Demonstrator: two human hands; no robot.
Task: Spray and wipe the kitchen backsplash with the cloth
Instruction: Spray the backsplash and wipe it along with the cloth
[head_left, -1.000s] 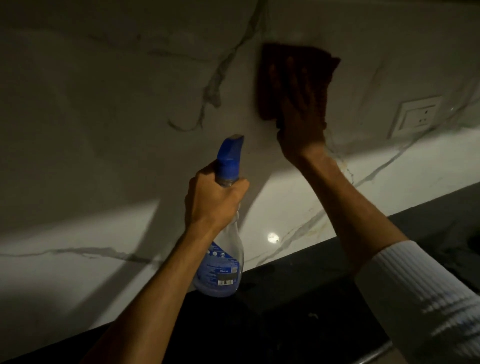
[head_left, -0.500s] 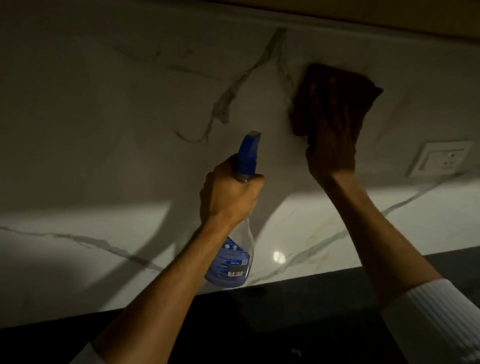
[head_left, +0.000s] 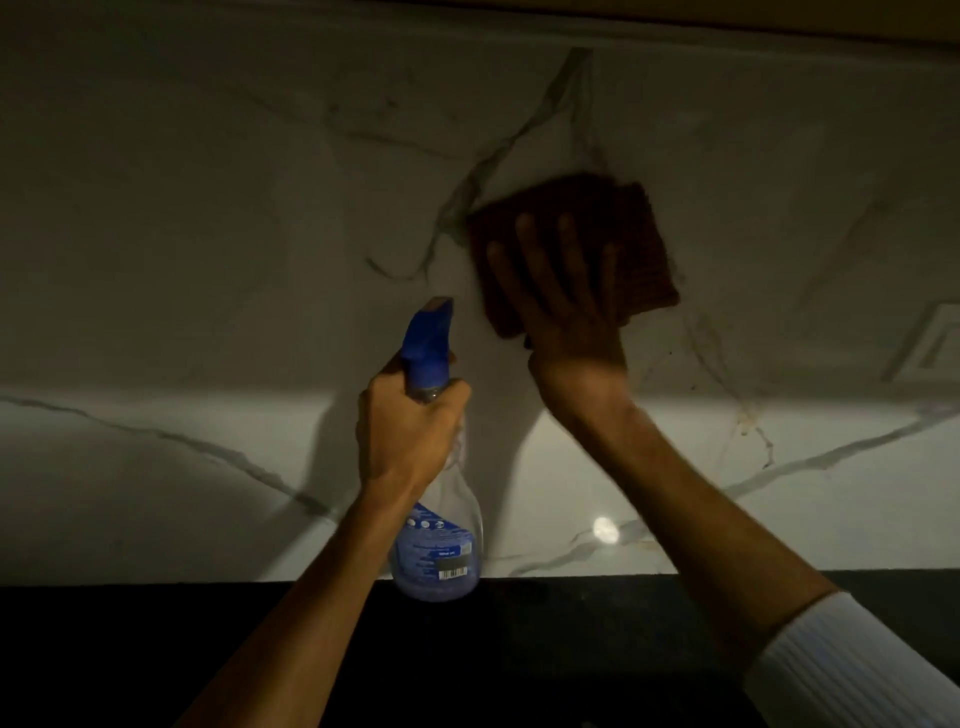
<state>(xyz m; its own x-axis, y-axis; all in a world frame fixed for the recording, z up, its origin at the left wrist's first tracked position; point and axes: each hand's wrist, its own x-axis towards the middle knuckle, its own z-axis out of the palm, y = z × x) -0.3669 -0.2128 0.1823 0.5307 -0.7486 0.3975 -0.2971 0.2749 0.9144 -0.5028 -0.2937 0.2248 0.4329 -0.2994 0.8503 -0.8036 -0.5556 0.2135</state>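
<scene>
The white marble backsplash (head_left: 208, 208) with dark veins fills the view, dim above and lit along its lower band. My right hand (head_left: 566, 306) lies flat with spread fingers on a folded reddish-brown cloth (head_left: 641, 244), pressing it against the wall right of centre. My left hand (head_left: 410, 431) grips the neck of a clear spray bottle (head_left: 441, 556) with a blue trigger head (head_left: 428, 343), held upright just left of the cloth, its nozzle toward the wall.
A black countertop (head_left: 571, 649) runs along the bottom under the backsplash. A white wall socket (head_left: 930, 348) sits at the right edge. A cabinet underside (head_left: 779, 15) crosses the top right. A light spot (head_left: 604, 530) reflects low on the marble.
The cloth and my right hand have slid down and to the left on the wall. The view shifted, so the socket now sits at the right edge. The bottle stays gripped.
</scene>
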